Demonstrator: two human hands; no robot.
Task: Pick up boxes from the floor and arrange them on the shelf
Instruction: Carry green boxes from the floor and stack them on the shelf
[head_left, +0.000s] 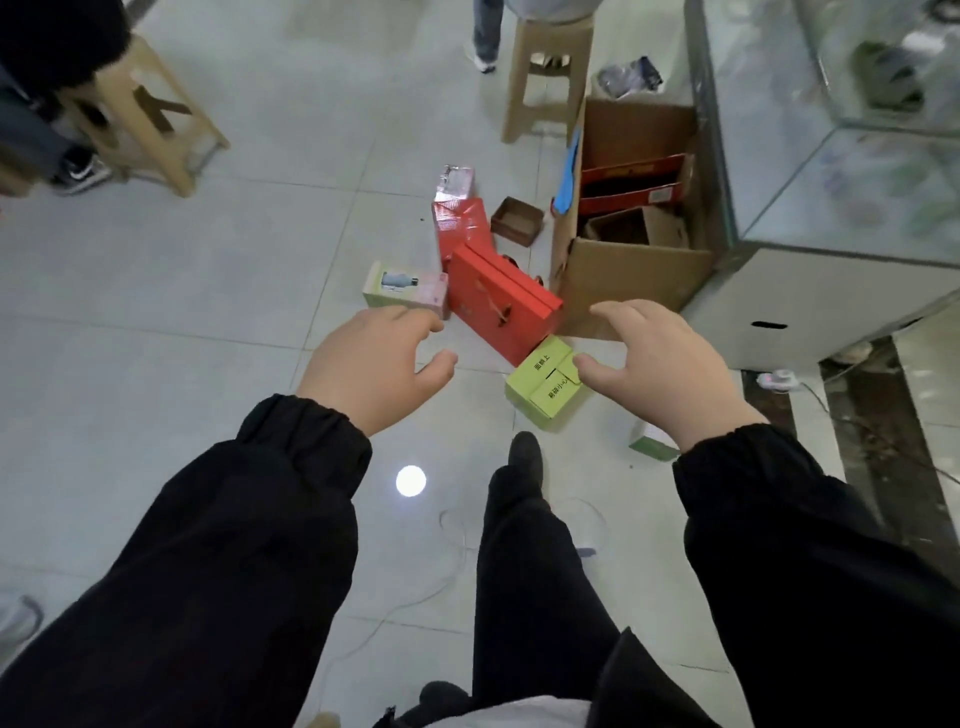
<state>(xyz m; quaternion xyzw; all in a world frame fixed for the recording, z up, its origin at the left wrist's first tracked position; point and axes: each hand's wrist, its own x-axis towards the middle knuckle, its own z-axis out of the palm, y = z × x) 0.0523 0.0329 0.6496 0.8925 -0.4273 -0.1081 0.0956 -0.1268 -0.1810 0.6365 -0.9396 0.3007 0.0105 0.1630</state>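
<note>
Several boxes lie on the tiled floor ahead of me. A flat red box (498, 304) leans in the middle, a shiny red box (460, 223) stands behind it, and a pale box with a bottle picture (402, 288) lies to its left. A lime-green box (543, 382) sits in front, and a small green-edged box (652, 444) is partly hidden under my right wrist. My left hand (379, 358) hovers open above the floor left of the red box. My right hand (654, 358) is open too, its thumb over the lime-green box's right edge. Neither hand holds anything.
A large open cardboard carton (631, 280) with smaller boxes inside stands right of the pile, against a glass display counter (831, 218). A small brown open box (517, 221) lies behind. Two plastic stools (545, 78) (150, 124) and other people's legs are farther back. My own leg and shoe (524, 457) are below.
</note>
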